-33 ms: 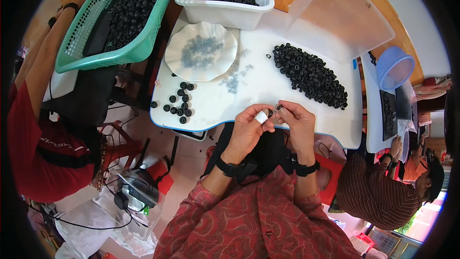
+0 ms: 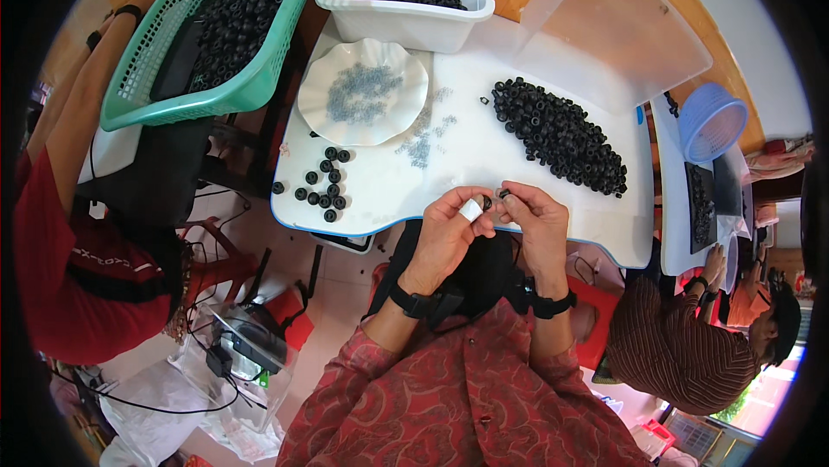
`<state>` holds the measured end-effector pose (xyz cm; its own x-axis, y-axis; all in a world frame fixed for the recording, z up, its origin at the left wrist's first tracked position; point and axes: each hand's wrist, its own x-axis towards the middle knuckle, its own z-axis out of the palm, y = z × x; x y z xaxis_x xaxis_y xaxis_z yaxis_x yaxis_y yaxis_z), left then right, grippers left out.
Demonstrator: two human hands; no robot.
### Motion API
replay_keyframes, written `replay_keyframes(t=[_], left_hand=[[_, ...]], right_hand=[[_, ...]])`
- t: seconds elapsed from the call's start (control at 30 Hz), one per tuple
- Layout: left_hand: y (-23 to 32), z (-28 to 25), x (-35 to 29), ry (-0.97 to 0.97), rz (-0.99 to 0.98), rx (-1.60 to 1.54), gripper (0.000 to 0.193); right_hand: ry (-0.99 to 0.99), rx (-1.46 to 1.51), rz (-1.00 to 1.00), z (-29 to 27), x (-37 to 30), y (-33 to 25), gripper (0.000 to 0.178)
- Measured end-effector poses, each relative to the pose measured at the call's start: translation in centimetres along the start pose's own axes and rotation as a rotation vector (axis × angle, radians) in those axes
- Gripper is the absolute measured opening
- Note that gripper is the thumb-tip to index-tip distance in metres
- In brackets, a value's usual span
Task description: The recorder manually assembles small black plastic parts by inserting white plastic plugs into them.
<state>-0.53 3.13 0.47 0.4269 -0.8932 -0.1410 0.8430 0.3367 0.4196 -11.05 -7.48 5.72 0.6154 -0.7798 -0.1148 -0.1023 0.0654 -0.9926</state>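
Observation:
Just past the table's near edge, my left hand (image 2: pixel 449 229) pinches a small black round piece (image 2: pixel 486 203). A white wrap (image 2: pixel 471 210) covers part of one of its fingers. Close beside it, my right hand (image 2: pixel 537 223) is closed at the fingertips on another small dark piece (image 2: pixel 503 194), whose kind is too small to make out. Several black round pieces with holes (image 2: pixel 325 201) lie loose at the table's left. A large heap of similar black pieces (image 2: pixel 557 134) is spread at the right. Tiny clear rings (image 2: pixel 363 94) fill a wavy white plate (image 2: pixel 315 117), and more are scattered next to it.
Behind the plate stands a white tub (image 2: pixel 406 25) with black pieces inside. A green basket (image 2: pixel 194 111) of black parts is at the far left. A clear lid (image 2: pixel 617 31) lies at the back right, near a blue basket (image 2: pixel 712 121). Other people sit on both sides.

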Motion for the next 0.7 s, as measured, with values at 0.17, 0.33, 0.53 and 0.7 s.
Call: replay_keyframes(t=[0.17,0.33,0.53,0.7], left_hand=[[-0.1,0.0,0.0,-0.004,0.023,-0.018,0.024],[-0.6,-0.5,0.1,-0.021,0.008,-0.022,0.023],[-0.9,-0.5,0.3,-0.044,0.002,-0.011,0.023],[-1.1,-0.8,0.2,-0.039,0.005,-0.004,0.020]], right_hand=[[0.024,0.054,-0.014,0.2,-0.5,-0.1,0.018],[0.011,-0.003,-0.065,1.1,-1.0,0.5,0.015],[0.018,-0.102,-0.149,1.2,-1.2,0.6,0.015],[0.031,-0.221,-0.251,1.2,-1.6,0.9,0.018]])
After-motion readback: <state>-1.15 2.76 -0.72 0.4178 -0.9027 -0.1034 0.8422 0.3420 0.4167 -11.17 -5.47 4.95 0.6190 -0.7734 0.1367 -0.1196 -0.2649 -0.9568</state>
